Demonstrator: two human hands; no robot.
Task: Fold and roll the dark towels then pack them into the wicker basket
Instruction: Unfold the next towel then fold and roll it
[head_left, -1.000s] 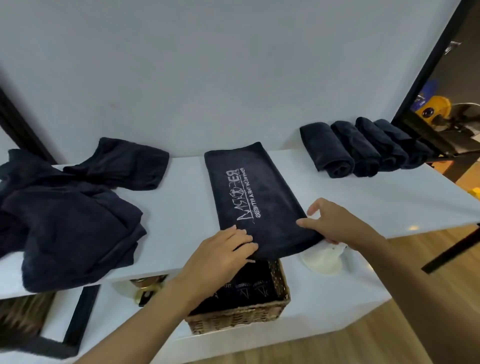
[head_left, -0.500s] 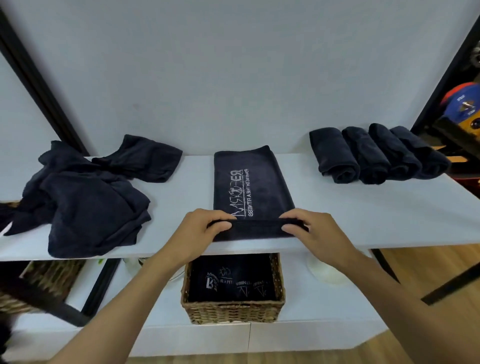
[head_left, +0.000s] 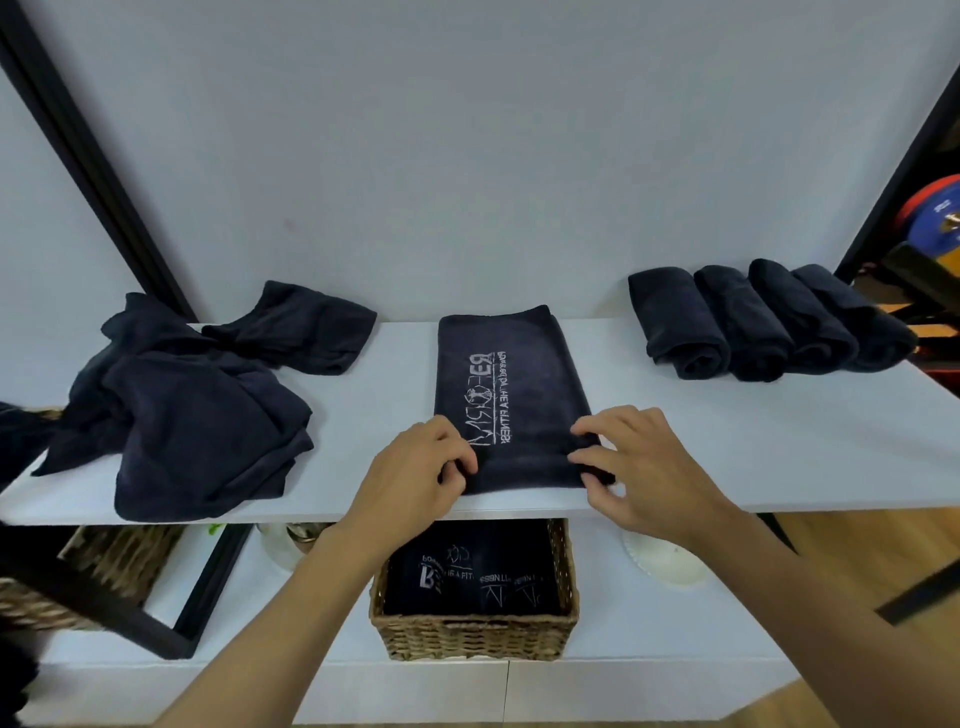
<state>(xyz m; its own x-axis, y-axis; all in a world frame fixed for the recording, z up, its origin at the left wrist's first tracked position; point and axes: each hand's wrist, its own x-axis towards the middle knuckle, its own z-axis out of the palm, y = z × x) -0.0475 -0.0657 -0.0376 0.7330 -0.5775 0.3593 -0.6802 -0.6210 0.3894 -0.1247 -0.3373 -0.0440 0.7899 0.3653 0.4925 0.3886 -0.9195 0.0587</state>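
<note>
Two hands at near end of folded towel (head_left: 511, 395) on white shelf (head_left: 727, 447): left hand (head_left: 415, 480) and right hand (head_left: 641, 470) pinch first roll; cloth soft, light, likely loosens; hold both edges evenly

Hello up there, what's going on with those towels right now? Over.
Both hands, left and right, fingers pinching the folded towel's near edge, first roll started. Four rolled towels waiting right; wicker basket below. Nothing in the way.

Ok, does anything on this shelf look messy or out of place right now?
Only the crumpled heap of dark towels on the shelf's left side, one corner reaching the front edge. The four rolled towels sit in a neat row, and the folded towel lies straight.
</note>
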